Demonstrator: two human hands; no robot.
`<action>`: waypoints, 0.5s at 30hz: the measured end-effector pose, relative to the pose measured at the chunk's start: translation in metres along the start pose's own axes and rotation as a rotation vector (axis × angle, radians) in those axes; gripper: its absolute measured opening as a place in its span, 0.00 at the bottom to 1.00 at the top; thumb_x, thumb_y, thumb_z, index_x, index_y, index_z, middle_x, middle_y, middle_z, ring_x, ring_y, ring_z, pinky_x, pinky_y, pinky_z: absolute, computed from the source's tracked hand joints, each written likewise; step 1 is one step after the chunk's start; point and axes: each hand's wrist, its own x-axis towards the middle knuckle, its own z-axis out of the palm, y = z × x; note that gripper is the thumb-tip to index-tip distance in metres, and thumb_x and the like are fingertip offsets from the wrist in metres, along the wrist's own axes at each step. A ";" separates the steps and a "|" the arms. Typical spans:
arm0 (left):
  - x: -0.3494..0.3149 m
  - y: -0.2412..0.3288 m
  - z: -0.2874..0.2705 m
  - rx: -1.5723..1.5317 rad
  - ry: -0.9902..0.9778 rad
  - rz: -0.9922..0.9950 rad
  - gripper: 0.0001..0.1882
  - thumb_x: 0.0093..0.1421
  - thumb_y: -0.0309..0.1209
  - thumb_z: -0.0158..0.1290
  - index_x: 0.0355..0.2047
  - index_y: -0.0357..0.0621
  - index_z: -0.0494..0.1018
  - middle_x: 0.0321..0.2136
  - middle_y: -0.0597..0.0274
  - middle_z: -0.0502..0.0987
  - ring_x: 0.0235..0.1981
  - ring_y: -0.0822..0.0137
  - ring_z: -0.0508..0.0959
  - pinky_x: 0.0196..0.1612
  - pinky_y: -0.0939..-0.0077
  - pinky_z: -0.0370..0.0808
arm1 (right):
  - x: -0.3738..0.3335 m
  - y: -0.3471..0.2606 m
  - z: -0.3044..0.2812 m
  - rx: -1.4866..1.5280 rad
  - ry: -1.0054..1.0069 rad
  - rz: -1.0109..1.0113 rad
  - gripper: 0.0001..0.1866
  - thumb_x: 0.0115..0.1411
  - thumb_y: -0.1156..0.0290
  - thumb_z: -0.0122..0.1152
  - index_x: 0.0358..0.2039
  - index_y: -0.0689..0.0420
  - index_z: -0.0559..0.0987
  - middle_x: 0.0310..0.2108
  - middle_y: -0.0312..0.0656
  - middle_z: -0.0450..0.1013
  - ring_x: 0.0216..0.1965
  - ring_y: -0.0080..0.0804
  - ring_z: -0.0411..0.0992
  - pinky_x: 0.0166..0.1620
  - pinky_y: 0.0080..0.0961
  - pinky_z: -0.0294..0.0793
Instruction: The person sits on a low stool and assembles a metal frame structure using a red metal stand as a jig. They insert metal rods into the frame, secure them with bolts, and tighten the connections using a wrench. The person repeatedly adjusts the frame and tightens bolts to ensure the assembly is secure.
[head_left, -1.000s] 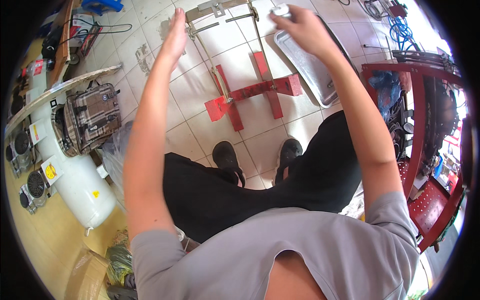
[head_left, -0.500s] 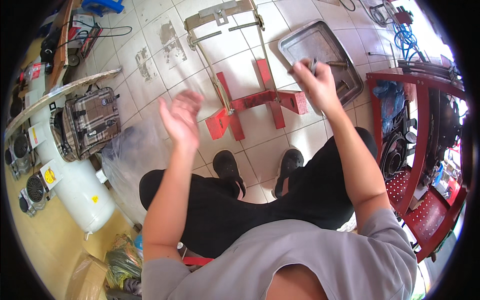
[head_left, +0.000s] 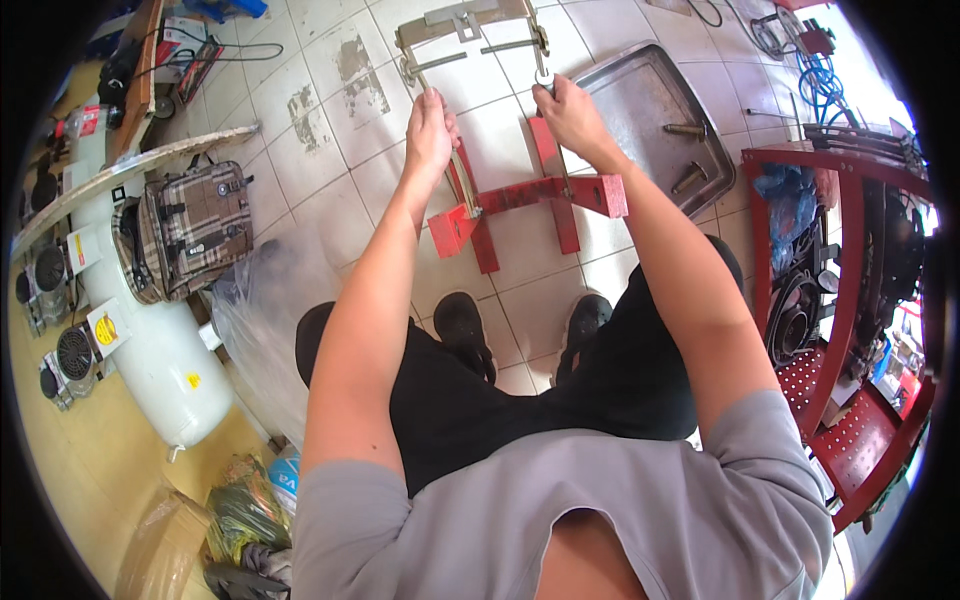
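Note:
In front of me on the tiled floor stands a metal frame point(head_left: 520, 195) with a red base, two upright rods and a brownish top crossbar point(head_left: 470, 22). Two threaded rods point(head_left: 435, 68) point inward near its top. My left hand point(head_left: 432, 138) is closed around the left upright. Pinched in my right hand point(head_left: 576, 115) is a short, silvery cylindrical piece point(head_left: 544, 80), held against the right upright just below its clamp; its kind is unclear. A grey metal tray point(head_left: 715, 180) lies right of the frame, with two bolt-like metal parts point(head_left: 686, 130) in it.
A red metal rack point(head_left: 842, 250) loaded with parts stands at the right. To the left are a white tank point(head_left: 165, 375), a plaid backpack point(head_left: 198, 235) and a clear plastic sheet point(head_left: 275, 300). Blue hose point(head_left: 818, 85) lies coiled at the far right.
My left hand has moved up and right and closed on the left upright. My right hand has gone from above the tray leftward to the right upright, carrying the silvery piece.

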 end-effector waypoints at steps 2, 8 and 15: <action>0.004 0.004 0.001 -0.013 -0.021 -0.012 0.20 0.67 0.50 0.31 0.34 0.46 0.60 0.18 0.70 0.58 0.18 0.76 0.61 0.23 0.78 0.65 | 0.005 0.008 0.002 0.031 0.019 0.014 0.20 0.58 0.60 0.47 0.30 0.70 0.70 0.27 0.65 0.70 0.35 0.60 0.70 0.41 0.44 0.67; 0.006 0.005 -0.010 -0.029 -0.144 -0.053 0.22 0.66 0.51 0.32 0.37 0.45 0.62 0.21 0.67 0.65 0.21 0.72 0.67 0.29 0.75 0.68 | 0.012 0.021 -0.002 0.027 -0.046 -0.017 0.21 0.56 0.58 0.51 0.30 0.69 0.72 0.27 0.60 0.72 0.34 0.52 0.72 0.40 0.40 0.68; 0.025 0.055 -0.035 -0.131 -0.005 0.125 0.35 0.63 0.57 0.27 0.55 0.39 0.60 0.46 0.53 0.72 0.42 0.61 0.72 0.53 0.67 0.61 | 0.012 -0.004 -0.052 0.470 0.021 -0.097 0.24 0.52 0.58 0.59 0.46 0.59 0.75 0.34 0.43 0.76 0.39 0.27 0.71 0.45 0.23 0.67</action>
